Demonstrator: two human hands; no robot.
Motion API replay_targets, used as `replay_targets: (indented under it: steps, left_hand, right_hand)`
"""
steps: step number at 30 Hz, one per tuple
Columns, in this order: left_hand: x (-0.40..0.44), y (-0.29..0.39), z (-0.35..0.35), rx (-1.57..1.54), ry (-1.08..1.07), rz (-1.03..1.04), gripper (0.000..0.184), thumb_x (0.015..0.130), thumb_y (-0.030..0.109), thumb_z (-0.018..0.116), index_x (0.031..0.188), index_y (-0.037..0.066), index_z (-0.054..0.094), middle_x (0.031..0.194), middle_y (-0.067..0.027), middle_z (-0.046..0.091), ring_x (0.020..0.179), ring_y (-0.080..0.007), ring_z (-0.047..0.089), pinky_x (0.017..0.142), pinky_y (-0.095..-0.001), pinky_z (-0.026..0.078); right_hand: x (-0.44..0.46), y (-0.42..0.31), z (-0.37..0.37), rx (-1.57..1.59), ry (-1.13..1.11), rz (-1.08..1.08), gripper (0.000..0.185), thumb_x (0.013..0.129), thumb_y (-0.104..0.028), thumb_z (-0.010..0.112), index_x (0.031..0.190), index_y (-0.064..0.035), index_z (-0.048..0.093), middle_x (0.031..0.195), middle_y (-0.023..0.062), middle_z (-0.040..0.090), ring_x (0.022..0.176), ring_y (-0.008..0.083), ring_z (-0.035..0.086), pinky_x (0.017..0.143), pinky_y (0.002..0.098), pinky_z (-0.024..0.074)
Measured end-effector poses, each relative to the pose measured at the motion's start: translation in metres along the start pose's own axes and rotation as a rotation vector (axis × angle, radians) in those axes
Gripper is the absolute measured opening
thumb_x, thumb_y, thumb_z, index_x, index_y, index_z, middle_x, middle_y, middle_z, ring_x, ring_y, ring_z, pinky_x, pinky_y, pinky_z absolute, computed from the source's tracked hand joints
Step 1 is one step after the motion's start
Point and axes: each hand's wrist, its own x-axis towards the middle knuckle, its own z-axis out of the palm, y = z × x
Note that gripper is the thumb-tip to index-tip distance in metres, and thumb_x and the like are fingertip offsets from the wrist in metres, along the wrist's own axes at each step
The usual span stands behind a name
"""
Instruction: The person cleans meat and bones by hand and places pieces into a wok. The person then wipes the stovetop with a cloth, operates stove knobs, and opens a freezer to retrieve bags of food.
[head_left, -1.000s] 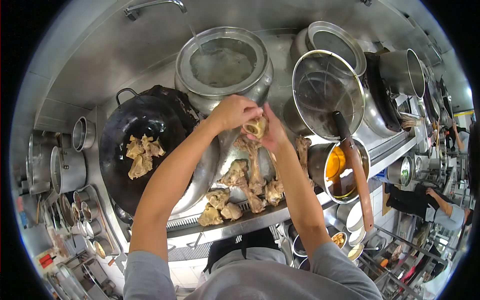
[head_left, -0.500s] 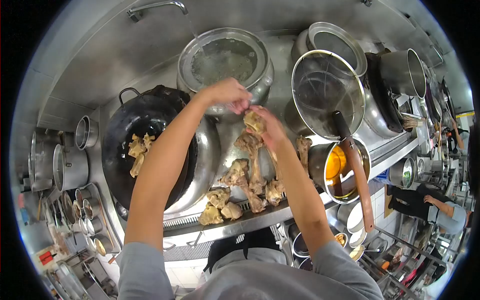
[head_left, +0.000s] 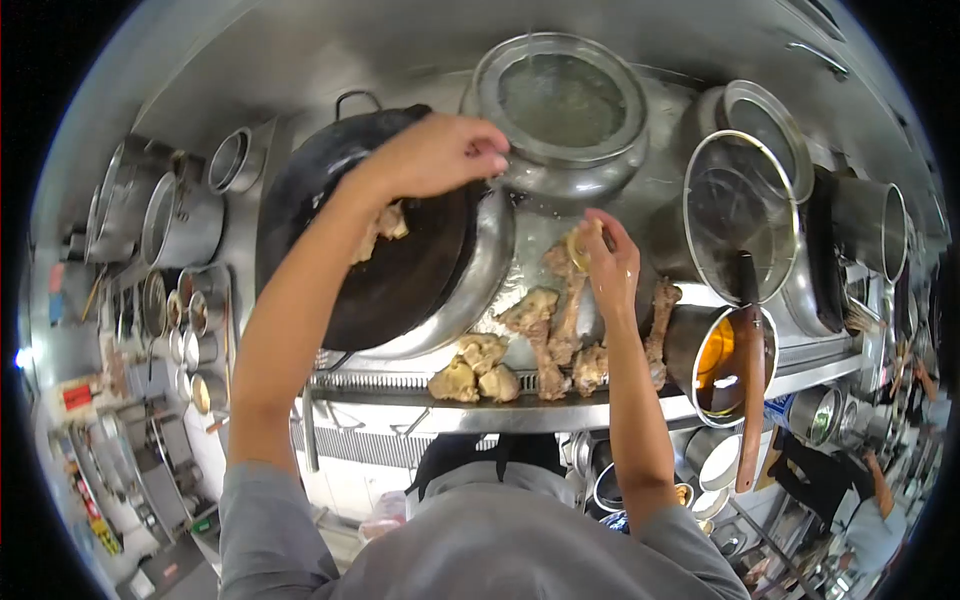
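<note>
My left hand [head_left: 450, 155] hangs over the right rim of a large black wok [head_left: 420, 275], thumb and fingers half curled with a gap between them and nothing visible in it. Small pale specks show just below its fingertips. Several pieces of pale meat [head_left: 385, 230] lie in the wok, partly behind my left forearm. My right hand [head_left: 610, 260] is closed around a yellowish knuckle piece [head_left: 578, 248], mostly hidden by the fingers. Under and beside it, large meaty bones [head_left: 567, 310] lie on the steel counter. Several knuckle pieces [head_left: 475, 370] sit near the counter's front edge.
A wide steel pot of water [head_left: 560, 100] stands behind my hands. To the right are a large round strainer [head_left: 742, 215], a pot of orange oil [head_left: 715, 365] and a wooden-handled tool [head_left: 752, 400] across it. Stacked pots [head_left: 185, 220] stand left. Another person [head_left: 875, 510] is far right.
My left hand has moved away from my right hand, toward the wok. My right hand still holds the knuckle piece. The view has swung left, and the tap is out of sight.
</note>
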Motion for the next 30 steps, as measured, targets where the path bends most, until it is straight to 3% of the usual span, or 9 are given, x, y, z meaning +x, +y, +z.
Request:
replay_targets:
  steps: [4, 6, 7, 11, 18, 20, 22, 26, 30]
  left_hand:
    - [-0.052, -0.035, -0.032, -0.212, 0.1, -0.128, 0.033, 0.091, 0.025, 0.062, 0.114, 0.002, 0.061, 0.102, -0.0046, 0.067, 0.096, -0.0132, 0.062, 0.084, -0.0282, 0.048]
    - [-0.075, -0.037, -0.034, -0.175, 0.192, -0.163, 0.032, 0.092, 0.024, 0.061, 0.116, 0.002, 0.061, 0.106, -0.0046, 0.066, 0.099, -0.0133, 0.061, 0.086, -0.028, 0.048]
    - [-0.085, -0.031, -0.033, -0.166, 0.216, -0.19, 0.032, 0.093, 0.023, 0.061, 0.116, 0.001, 0.061, 0.108, -0.0052, 0.065, 0.1, -0.0135, 0.061, 0.088, -0.028, 0.047]
    - [-0.127, -0.004, -0.011, -0.268, 0.303, -0.31, 0.031, 0.091, 0.02, 0.062, 0.117, 0.004, 0.061, 0.11, -0.0055, 0.066, 0.097, -0.0127, 0.061, 0.087, -0.0278, 0.048]
    - [-0.196, 0.034, 0.098, -0.379, 0.161, -0.246, 0.028, 0.088, 0.019, 0.065, 0.111, 0.003, 0.063, 0.101, -0.0096, 0.066, 0.09, -0.0185, 0.064, 0.081, -0.0312, 0.05]
    - [-0.215, 0.03, 0.15, -0.476, 0.027, -0.467, 0.034, 0.085, 0.023, 0.068, 0.111, 0.002, 0.062, 0.101, -0.013, 0.065, 0.092, -0.0248, 0.064, 0.082, -0.0342, 0.05]
    - [-0.232, 0.012, 0.202, -0.295, -0.005, -0.522, 0.038, 0.083, 0.027, 0.069, 0.11, 0.001, 0.061, 0.103, -0.0155, 0.065, 0.096, -0.0304, 0.063, 0.083, -0.0372, 0.05]
    - [-0.246, -0.008, 0.256, -0.115, 0.051, -0.577, 0.04, 0.082, 0.028, 0.069, 0.111, 0.001, 0.059, 0.105, -0.0179, 0.064, 0.098, -0.0344, 0.062, 0.084, -0.0392, 0.05]
    - [-0.224, 0.016, 0.23, -0.374, -0.025, -0.563, 0.038, 0.083, 0.026, 0.069, 0.112, 0.002, 0.059, 0.104, -0.0191, 0.064, 0.098, -0.0327, 0.064, 0.085, -0.0373, 0.049]
  right_hand:
    - [-0.008, -0.03, 0.079, 0.16, -0.541, -0.099, 0.044, 0.081, -0.03, 0.075, 0.112, -0.0021, 0.063, 0.095, 0.0078, 0.063, 0.08, 0.0133, 0.061, 0.072, 0.027, 0.0501]
    - [-0.002, -0.035, 0.117, -0.239, -0.546, -0.503, 0.049, 0.075, -0.033, 0.076, 0.111, -0.0024, 0.063, 0.106, 0.0188, 0.062, 0.101, 0.0329, 0.06, 0.09, 0.0379, 0.0475]
    - [0.002, -0.029, 0.133, -0.312, -0.542, -0.618, 0.048, 0.075, -0.033, 0.074, 0.112, -0.0042, 0.064, 0.112, 0.02, 0.06, 0.106, 0.0363, 0.057, 0.093, 0.0404, 0.0456]
    - [0.013, -0.039, 0.133, -0.386, -0.451, -0.693, 0.045, 0.078, -0.029, 0.071, 0.114, -0.0054, 0.063, 0.115, 0.0202, 0.059, 0.104, 0.0348, 0.059, 0.09, 0.0401, 0.0473]
    - [-0.056, -0.011, 0.027, -0.539, -0.562, -0.277, 0.034, 0.08, -0.024, 0.069, 0.107, -0.0038, 0.062, 0.097, 0.0174, 0.064, 0.088, 0.0313, 0.064, 0.076, 0.0414, 0.051]
    - [-0.095, 0.04, 0.021, -0.759, -0.791, -0.15, 0.044, 0.078, -0.027, 0.071, 0.114, -0.006, 0.059, 0.101, 0.0179, 0.064, 0.092, 0.0325, 0.064, 0.077, 0.0427, 0.0522]
    - [-0.147, 0.09, 0.025, -1.038, -0.742, -0.114, 0.055, 0.075, -0.03, 0.072, 0.122, -0.0095, 0.052, 0.104, 0.0185, 0.063, 0.097, 0.0359, 0.063, 0.082, 0.0434, 0.0523]
    - [-0.178, 0.146, 0.035, -1.045, -0.697, 0.027, 0.072, 0.072, -0.034, 0.074, 0.132, -0.011, 0.043, 0.112, 0.0224, 0.059, 0.101, 0.0405, 0.061, 0.086, 0.0442, 0.0516]
    - [-0.158, 0.169, 0.009, -0.832, -0.751, 0.129, 0.085, 0.069, -0.033, 0.077, 0.138, -0.0082, 0.034, 0.116, 0.0258, 0.056, 0.095, 0.0408, 0.063, 0.081, 0.0441, 0.054]
